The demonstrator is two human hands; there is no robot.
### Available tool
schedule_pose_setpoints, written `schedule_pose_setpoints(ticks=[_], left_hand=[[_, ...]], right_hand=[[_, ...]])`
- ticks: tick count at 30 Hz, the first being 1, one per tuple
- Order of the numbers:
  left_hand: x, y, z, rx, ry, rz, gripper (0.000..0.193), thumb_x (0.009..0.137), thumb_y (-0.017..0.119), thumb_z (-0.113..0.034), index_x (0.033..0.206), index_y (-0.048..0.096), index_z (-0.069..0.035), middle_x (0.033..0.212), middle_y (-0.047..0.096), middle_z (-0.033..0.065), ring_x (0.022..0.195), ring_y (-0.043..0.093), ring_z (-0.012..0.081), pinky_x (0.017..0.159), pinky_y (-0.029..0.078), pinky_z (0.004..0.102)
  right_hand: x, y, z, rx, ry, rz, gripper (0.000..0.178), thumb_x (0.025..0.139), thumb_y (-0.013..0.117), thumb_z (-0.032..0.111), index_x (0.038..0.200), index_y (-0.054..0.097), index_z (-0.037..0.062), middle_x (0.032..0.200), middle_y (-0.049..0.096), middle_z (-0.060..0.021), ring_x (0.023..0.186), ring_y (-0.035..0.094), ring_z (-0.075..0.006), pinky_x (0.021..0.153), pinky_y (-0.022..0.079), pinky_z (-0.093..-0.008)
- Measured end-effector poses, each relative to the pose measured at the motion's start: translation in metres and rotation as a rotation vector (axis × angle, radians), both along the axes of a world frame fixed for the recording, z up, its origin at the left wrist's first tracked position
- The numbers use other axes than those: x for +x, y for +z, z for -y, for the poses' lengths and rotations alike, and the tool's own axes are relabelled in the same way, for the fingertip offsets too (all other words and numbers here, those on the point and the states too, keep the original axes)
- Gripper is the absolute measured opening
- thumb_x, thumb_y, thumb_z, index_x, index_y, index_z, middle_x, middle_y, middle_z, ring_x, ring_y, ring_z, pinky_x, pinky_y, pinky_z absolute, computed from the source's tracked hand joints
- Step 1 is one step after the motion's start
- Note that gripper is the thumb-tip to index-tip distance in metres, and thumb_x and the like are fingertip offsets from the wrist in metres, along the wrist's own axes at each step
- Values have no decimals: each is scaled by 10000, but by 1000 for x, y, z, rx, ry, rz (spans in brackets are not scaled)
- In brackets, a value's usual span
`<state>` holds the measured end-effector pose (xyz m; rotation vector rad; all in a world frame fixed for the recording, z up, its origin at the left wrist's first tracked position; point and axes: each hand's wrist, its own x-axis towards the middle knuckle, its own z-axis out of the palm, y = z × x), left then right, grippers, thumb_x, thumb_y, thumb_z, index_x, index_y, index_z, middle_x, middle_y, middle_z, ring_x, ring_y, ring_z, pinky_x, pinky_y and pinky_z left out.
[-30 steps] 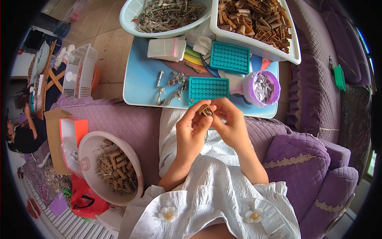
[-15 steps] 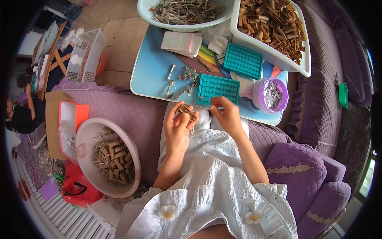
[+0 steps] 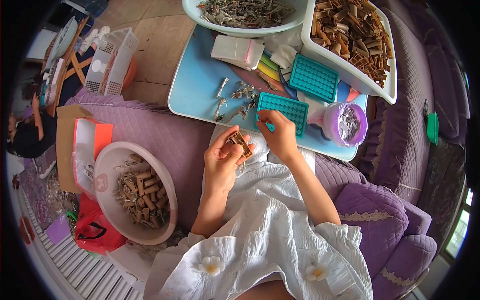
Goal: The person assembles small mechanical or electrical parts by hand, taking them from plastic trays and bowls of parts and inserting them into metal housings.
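My left hand [image 3: 223,161] holds a small brown plastic half casing [image 3: 241,144], its hollow side turned up, between thumb and fingers over my lap. My right hand [image 3: 278,131] is raised at the near left corner of a teal tray of small round cups [image 3: 286,109]. Its thumb and fingertips are pinched together; whatever they hold, if anything, is too small to make out. Left of that tray, several bundles of silvery wired parts [image 3: 243,90] lie on the blue table [image 3: 192,90]. A second teal tray [image 3: 314,77] lies just behind.
A white bin [image 3: 393,75] of brown casings and a pale basin [image 3: 192,20] of wired parts stand at the back. Clear bags [image 3: 237,51] lie before them. A purple-lined tub [image 3: 327,122] holds grey pieces. A pink basin [image 3: 172,200] of brown cylinders sits left; another person [image 3: 32,137] is beyond.
My right hand has moved left and away from me to the near corner of the teal tray. The casing in my left hand has tilted slightly. The whole view has shifted a little.
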<state>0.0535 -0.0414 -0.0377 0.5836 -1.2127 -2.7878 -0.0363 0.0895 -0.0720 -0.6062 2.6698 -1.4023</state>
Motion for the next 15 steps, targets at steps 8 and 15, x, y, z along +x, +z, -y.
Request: schedule_pose_setpoints(ticks=[8,15], left_hand=[[-1,9,-6,-144,-99,-70,370,807,557,-22,1158,452,28,974,572,97,853,576,152,753,504,283],[-3,9,-5,-130,-132,-17,322,827,511,-15,1144,469,20,946,574,83,824,571,120,737,489,250]], right_hand=[[13,53,-2,-293,267,-500,280,608,675,-30,860,565,23,745,605,-64,644,584,-208,570,462,-295],[15,56,-12,-202,402,-437,305,607,658,-28,894,565,13,839,606,-92,757,590,-236,648,476,-323]])
